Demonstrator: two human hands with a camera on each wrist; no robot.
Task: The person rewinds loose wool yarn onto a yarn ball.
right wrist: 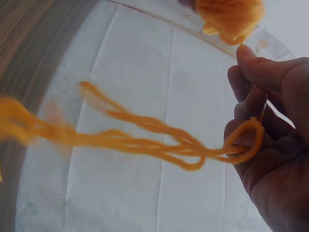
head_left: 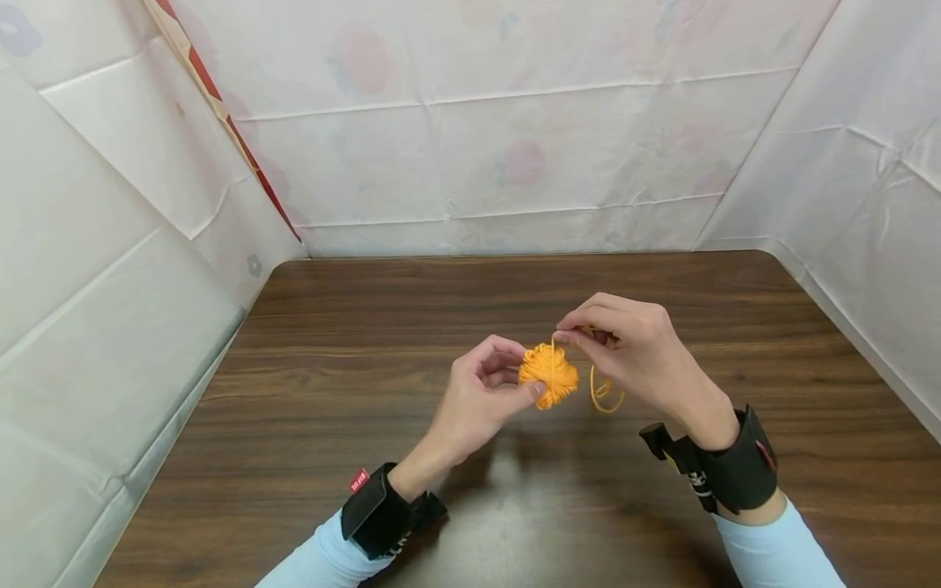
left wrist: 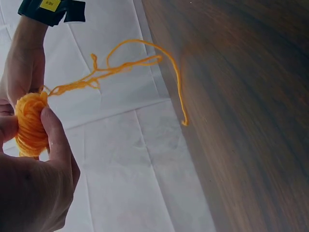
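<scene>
A small orange yarn ball (head_left: 548,375) is held above the brown wooden table (head_left: 353,392). My left hand (head_left: 491,390) pinches it between thumb and fingers; the left wrist view shows the yarn ball (left wrist: 30,124) against my thumb (left wrist: 55,137). My right hand (head_left: 625,343) sits just right of the ball with its fingers curled, pinching the loose yarn strand (head_left: 604,395). That strand (right wrist: 145,140) loops around a finger in the right wrist view and trails off to the left. In the left wrist view the loose strand (left wrist: 145,63) hangs out over the table.
White creased sheeting (head_left: 515,147) walls off the back and both sides of the table. A red and tan strip (head_left: 220,106) runs diagonally down the back left corner. Both wrists carry black straps (head_left: 735,465).
</scene>
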